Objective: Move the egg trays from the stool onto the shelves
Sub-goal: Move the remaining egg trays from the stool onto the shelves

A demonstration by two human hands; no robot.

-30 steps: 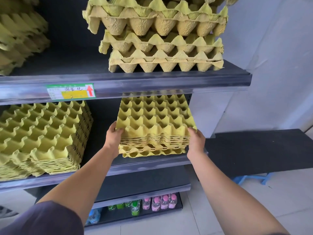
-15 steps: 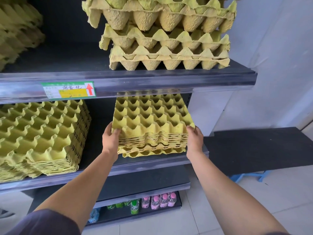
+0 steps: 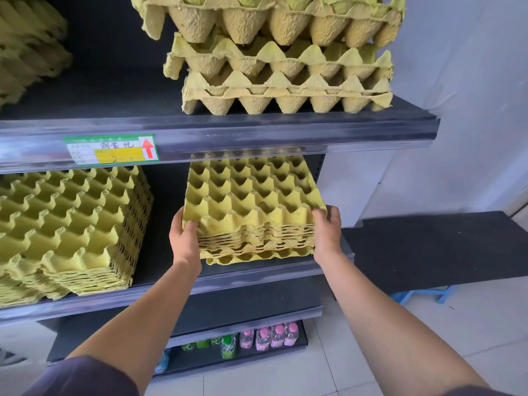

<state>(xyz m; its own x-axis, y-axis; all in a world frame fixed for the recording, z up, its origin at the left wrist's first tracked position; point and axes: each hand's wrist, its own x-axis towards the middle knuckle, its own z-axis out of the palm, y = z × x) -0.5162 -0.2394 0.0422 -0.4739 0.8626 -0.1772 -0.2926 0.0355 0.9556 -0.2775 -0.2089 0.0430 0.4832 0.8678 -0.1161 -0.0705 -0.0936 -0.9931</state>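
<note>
The stack of egg trays [image 3: 253, 212] sits between both hands on the middle shelf [image 3: 257, 277], its near edge at the shelf lip. Left hand [image 3: 185, 241] and right hand [image 3: 327, 228] each have fingers clamped on a near corner, equally close; free shelf lies farther in.

Head camera looks forward-down, close to the shelves [image 3: 228, 135].

Rough, matt moulded-pulp egg trays [image 3: 253, 207] sit on a glossy, smooth metal-looking shelf edge [image 3: 257, 137].
</note>
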